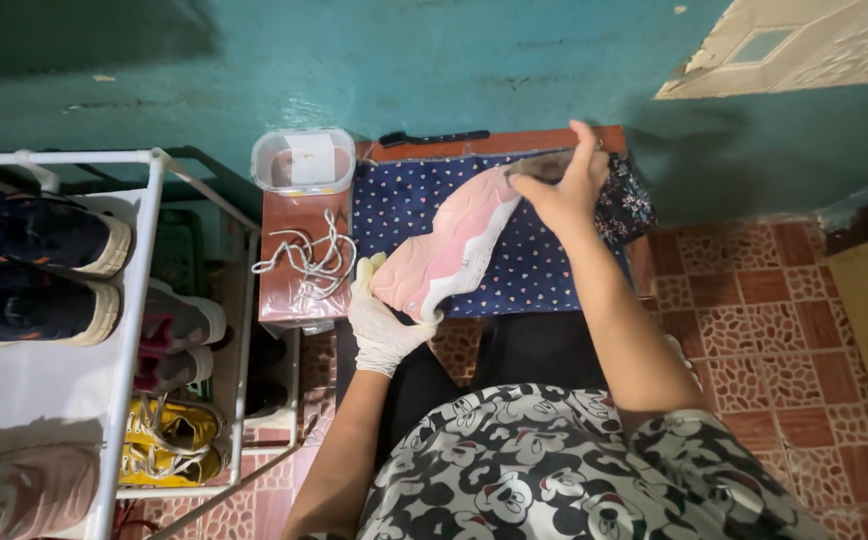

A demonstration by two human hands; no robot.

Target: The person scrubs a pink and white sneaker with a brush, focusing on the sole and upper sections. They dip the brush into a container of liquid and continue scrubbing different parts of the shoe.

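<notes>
A pink and white sneaker [449, 245] lies tilted over a small table covered with a dark blue dotted cloth [534, 275]. My left hand [382, 320], in a white glove, grips the shoe's toe end. At the heel end, my bare right hand [566, 185] is closed on the shoe and on a dark floral rag [629, 205] bunched beside it. White shoelaces [309, 262] lie loose on the brown table edge, left of the shoe.
A clear plastic tub [304, 160] and a black brush [429, 138] sit at the table's far edge against the teal wall. A white shoe rack [134, 320] with several pairs stands to the left. Red patterned floor tiles [764, 330] lie to the right.
</notes>
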